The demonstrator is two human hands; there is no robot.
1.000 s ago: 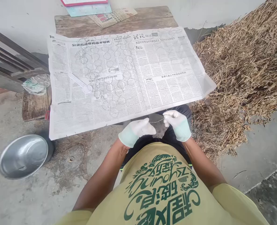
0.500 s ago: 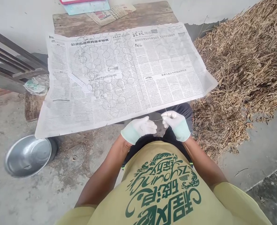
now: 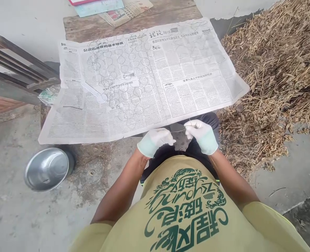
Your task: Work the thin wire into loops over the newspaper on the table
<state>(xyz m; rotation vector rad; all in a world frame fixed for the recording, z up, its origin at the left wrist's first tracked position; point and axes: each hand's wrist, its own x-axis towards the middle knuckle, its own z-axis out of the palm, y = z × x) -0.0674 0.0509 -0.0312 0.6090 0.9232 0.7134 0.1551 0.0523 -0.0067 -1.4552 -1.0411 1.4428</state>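
A thin wire-like strand runs between my two gloved hands, in front of my lap. My left hand, in a white glove with a pale green cuff, has its thumb pressed to the fingers at one end of it. The other end is pinched in my right hand, and a short tip pokes up past those fingers. Just beyond my hands, a newspaper covers the table. On it lie many thin rings, mostly left of the middle, with fainter loops at the far right. A white strip with a rounded end lies beside the rings.
Wooden boards of the table show behind the newspaper, under a folded newspaper and a blue sheet. A metal pot stands on the floor at left, near a wooden chair and plastic bag. Dried stalks heap at right.
The view has shifted slightly, so the pot and table sit farther right. My left fingers have curled in around the strand; my right hand keeps its pinch.
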